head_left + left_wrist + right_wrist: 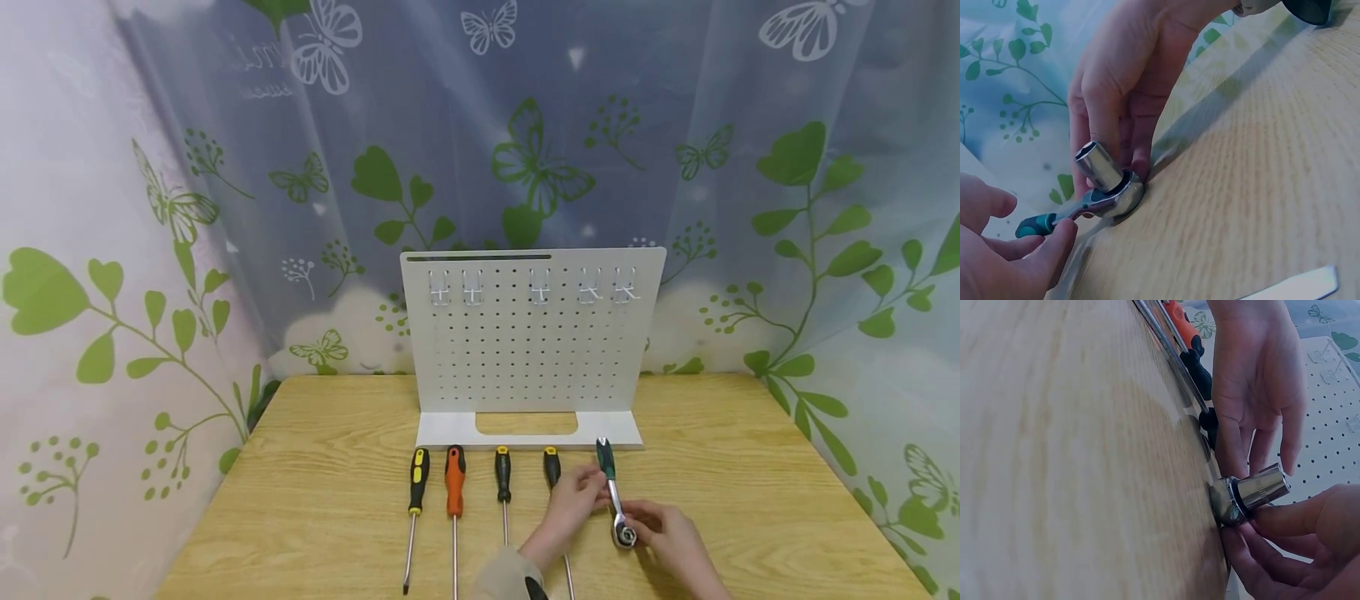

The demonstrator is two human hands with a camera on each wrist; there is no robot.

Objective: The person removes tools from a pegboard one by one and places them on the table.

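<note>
A ratchet wrench with a dark green handle lies on the table, its head toward me. A shiny socket stands up from the ratchet head. My left hand pinches the shaft just below the handle; in the left wrist view its fingertips meet the metal there. From the other side, my right hand holds the ratchet head between thumb and fingers, close beside the socket. A yellow-and-black screwdriver lies partly under my left forearm.
Farther left lie a black-yellow screwdriver, an orange one and a black one, handles away from me. Behind them stands a white pegboard with several clear hooks along its upper part. A patterned curtain hangs behind the table.
</note>
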